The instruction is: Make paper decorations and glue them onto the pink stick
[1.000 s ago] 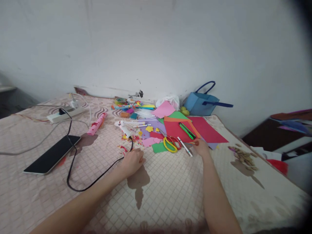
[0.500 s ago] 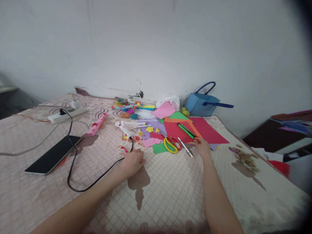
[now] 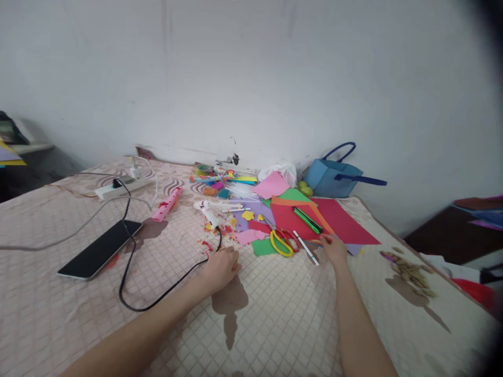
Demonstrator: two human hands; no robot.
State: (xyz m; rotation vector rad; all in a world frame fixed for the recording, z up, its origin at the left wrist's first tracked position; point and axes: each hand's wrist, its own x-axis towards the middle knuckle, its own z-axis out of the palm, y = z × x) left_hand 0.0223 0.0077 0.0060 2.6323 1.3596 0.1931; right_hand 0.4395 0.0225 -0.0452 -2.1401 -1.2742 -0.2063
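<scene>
My left hand is curled closed on the tablecloth, beside the black cord of a white glue gun. Whatever its fingers may hold is hidden. My right hand has its fingertips drawn together at the near edge of the coloured sheets, by a thin orange-brown strip. I cannot make out what is between them. Close by lie a green box cutter, a red sheet, a white marker and scissors with yellow and red handles. A green paper piece sits left of the scissors.
A dark tablet and a power strip with cords lie at the left. Behind are a pink patterned roll, paper scraps and a blue bag. Peanuts lie near the right edge.
The view has swung slightly left and up, so everything appears shifted right and a little lower. Both hands keep nearly the same place and pose on the table.
</scene>
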